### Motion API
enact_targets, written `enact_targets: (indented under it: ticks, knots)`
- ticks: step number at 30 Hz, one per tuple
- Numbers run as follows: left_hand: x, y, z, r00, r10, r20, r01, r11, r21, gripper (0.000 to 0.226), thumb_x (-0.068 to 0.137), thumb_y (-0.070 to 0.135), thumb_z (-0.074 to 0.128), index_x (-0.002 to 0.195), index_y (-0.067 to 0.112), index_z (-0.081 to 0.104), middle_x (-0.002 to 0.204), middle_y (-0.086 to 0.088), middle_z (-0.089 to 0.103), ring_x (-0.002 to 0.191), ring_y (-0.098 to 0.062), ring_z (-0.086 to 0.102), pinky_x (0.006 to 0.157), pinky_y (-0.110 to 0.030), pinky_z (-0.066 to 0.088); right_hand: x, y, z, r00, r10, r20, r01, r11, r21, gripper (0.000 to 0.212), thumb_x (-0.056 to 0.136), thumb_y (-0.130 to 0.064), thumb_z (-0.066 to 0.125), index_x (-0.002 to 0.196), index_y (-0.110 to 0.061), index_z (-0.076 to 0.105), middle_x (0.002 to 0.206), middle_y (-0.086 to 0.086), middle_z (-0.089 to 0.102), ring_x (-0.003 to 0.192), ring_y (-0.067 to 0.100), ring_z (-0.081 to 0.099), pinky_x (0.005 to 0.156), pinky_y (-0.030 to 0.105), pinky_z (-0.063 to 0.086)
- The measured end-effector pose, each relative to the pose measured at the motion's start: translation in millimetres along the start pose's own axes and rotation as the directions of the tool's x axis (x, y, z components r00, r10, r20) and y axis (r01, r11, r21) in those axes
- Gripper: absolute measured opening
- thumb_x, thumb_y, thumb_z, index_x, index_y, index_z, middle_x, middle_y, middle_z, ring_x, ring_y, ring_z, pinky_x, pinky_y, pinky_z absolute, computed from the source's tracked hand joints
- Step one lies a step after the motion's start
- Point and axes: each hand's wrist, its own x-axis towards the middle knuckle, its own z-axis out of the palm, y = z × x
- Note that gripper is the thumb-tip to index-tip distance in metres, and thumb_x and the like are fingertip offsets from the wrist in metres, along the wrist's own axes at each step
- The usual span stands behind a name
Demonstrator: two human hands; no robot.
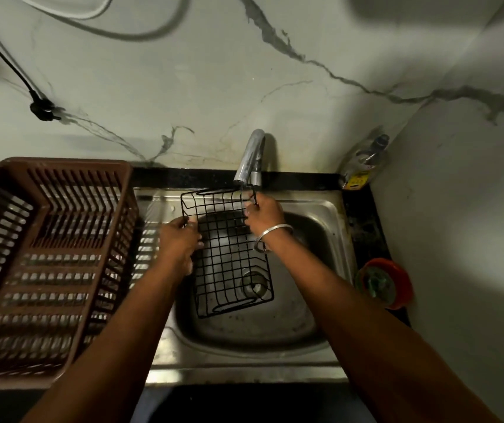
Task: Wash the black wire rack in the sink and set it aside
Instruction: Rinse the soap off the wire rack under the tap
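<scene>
Centre of frame: you hold the black wire rack (229, 248) over the steel sink (330, 209), its upper edge just beneath the faucet (250, 157). Your left hand (180, 239) grips the rack's left edge, fingers curled round the wire. Your right hand (264, 215), silver bangle (275, 232) at the wrist, pinches the upper right corner. Left of frame: brown slatted dish basket (61, 166). Right: orange tub (397, 282) on the counter (366, 227).
</scene>
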Motion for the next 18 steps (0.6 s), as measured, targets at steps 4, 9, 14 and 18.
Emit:
enact_targets:
  ticks: [4, 9, 14, 18]
  knots:
    - [-23.3, 11.7, 21.2, 0.834, 0.523, -0.174, -0.305, 0.702, 0.644, 0.047, 0.104, 0.038, 0.061, 0.146, 0.018, 0.054, 0.155, -0.018, 0.045, 0.140, -0.037, 0.045, 0.109, -0.049, 0.046, 0.4, -8.5, -4.4, 0.997, 0.027, -0.075, -0.022, 0.997, 0.070, 0.025, 0.101, -0.008, 0.056, 0.124, -0.014, 0.066, 0.093, 0.013, 0.073, 0.072, 0.022, 0.073, 0.066, 0.035, 0.062]
    - [-29.6, 63.8, 78.4, 0.939, 0.144, 0.313, -0.050, 0.956, -0.288, 0.020, 0.109, 0.009, 0.051, 0.108, 0.004, 0.071, 0.085, -0.009, 0.071, 0.069, -0.013, 0.070, 0.059, -0.027, 0.055, 3.8, 7.0, 0.0, 0.987, -0.005, -0.160, 0.003, 1.000, -0.011, 0.022, 0.093, -0.011, 0.069, 0.113, -0.018, 0.073, 0.102, 0.005, 0.075, 0.094, 0.023, 0.071, 0.083, 0.038, 0.060]
    - [-8.7, 73.3, 106.4, 0.858, -0.020, 0.513, 0.243, 0.897, -0.371, 0.024, 0.106, 0.012, 0.058, 0.086, 0.006, 0.069, 0.062, -0.004, 0.058, 0.040, -0.009, 0.051, 0.035, -0.017, 0.040, -2.4, 21.9, -11.6, 0.974, 0.074, -0.215, -0.027, 0.977, 0.211, 0.020, 0.094, -0.004, 0.061, 0.099, -0.019, 0.074, 0.074, 0.001, 0.071, 0.063, 0.016, 0.065, 0.066, 0.038, 0.059]
    - [-7.5, 76.5, 116.4, 0.865, 0.020, 0.502, 0.221, 0.882, -0.416, 0.046, 0.108, 0.027, 0.048, 0.064, 0.016, 0.056, 0.049, 0.002, 0.043, 0.031, -0.009, 0.032, 0.035, -0.014, 0.018, -4.5, 19.2, -16.7, 0.974, 0.142, -0.175, -0.072, 0.932, 0.356, 0.028, 0.098, -0.003, 0.061, 0.113, -0.024, 0.072, 0.075, 0.004, 0.070, 0.062, 0.011, 0.060, 0.064, 0.034, 0.054]
